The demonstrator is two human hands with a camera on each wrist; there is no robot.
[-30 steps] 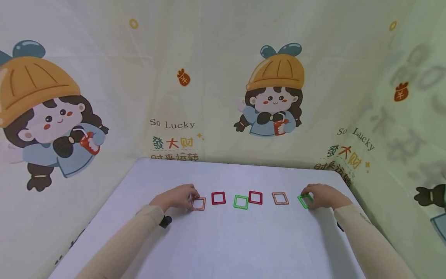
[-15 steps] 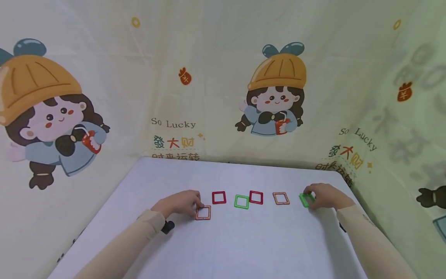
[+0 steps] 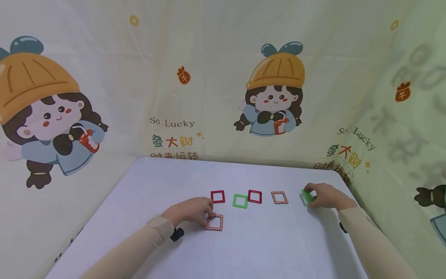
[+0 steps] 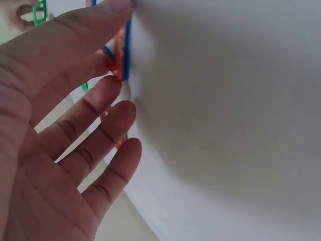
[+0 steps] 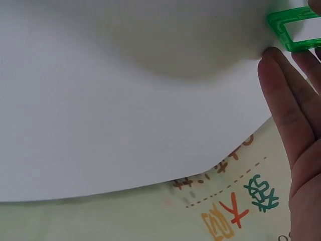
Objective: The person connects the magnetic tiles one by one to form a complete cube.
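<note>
My left hand (image 3: 193, 211) pinches the left side of an orange square magnetic tile frame (image 3: 215, 229) between thumb and fingers, near the middle of the table. Seen from the left wrist, that orange frame has a blue edge (image 4: 127, 50) along one side. At the right, my right hand (image 3: 326, 195) holds a green square tile frame (image 5: 279, 31) by its edges, tilted up from the tabletop; its far side is covered by the fingers. Between the hands lie a red frame (image 3: 218, 202), another green frame (image 3: 240, 207), a second red frame (image 3: 255, 202) and another orange frame (image 3: 280, 203).
The frames rest on a white table (image 3: 265, 248). The middle green frame and the red one beside it meet at their sides. A printed cloth backdrop (image 3: 216, 97) with cartoon figures hangs behind the table and along both sides.
My left hand has slid the orange frame right and toward the near edge, away from the row. My right hand stays at the right, its green frame tipped up more steeply.
</note>
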